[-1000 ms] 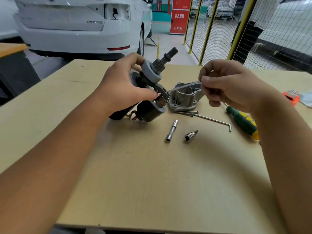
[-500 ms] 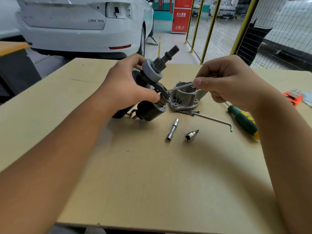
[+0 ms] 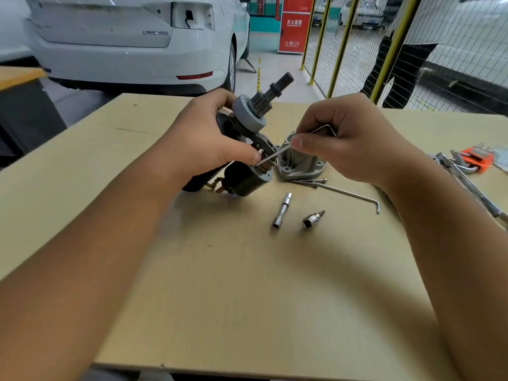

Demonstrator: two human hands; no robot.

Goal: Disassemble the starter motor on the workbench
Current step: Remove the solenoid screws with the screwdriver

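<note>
- Pale plywood bench (image 3: 247, 284) carries all the parts and tools.
- Left hand (image 3: 203, 144) grips the motor (image 3: 248, 149), fingers curled round its body, thumb pressed near the spring end; the motor is tilted, pinion shaft pointing up and away, its lower end close to or on the bench.
- Right hand (image 3: 354, 144) pinches a hex key (image 3: 286, 149) between thumb and curled fingers; the bent end shows above the knuckles, the long tip reaches the motor at the left thumb.
- Grey cast housing (image 3: 299, 166) sits on the bench just behind the key, right of the motor.
- Two long bolts (image 3: 309, 182) lie touching the housing's near edge, with a second key (image 3: 354, 195) beside them.
- A socket extension (image 3: 281, 211) and a bit socket (image 3: 312, 220) lie side by side, apart, nearer the person.
- At the right edge: an orange key holder (image 3: 478, 159) and a metal tool (image 3: 472, 185).
- A white car (image 3: 123, 39) stands beyond the bench.
</note>
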